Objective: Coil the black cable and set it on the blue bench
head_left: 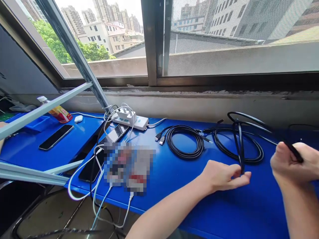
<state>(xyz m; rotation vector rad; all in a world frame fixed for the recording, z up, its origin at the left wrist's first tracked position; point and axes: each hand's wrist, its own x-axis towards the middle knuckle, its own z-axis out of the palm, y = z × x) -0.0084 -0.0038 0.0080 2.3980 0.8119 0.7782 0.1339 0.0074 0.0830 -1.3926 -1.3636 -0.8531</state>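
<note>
My left hand (225,176) pinches a black cable (240,146) between thumb and fingers, low over the blue table (174,179). My right hand (295,164) is closed around the same cable further along, near the right edge. The cable arcs up in a loop between the two hands. Under that loop lies a coiled black cable (238,154). A second coiled black cable (184,141) with USB plugs rests to its left, untouched.
A white power strip (131,119) with chargers sits at the back by the window wall. White leads hang over the table's left edge. Two phones (113,134) lie near it, another phone (56,136) on the left blue surface beside a bottle (56,111). A metal frame (45,109) crosses the left.
</note>
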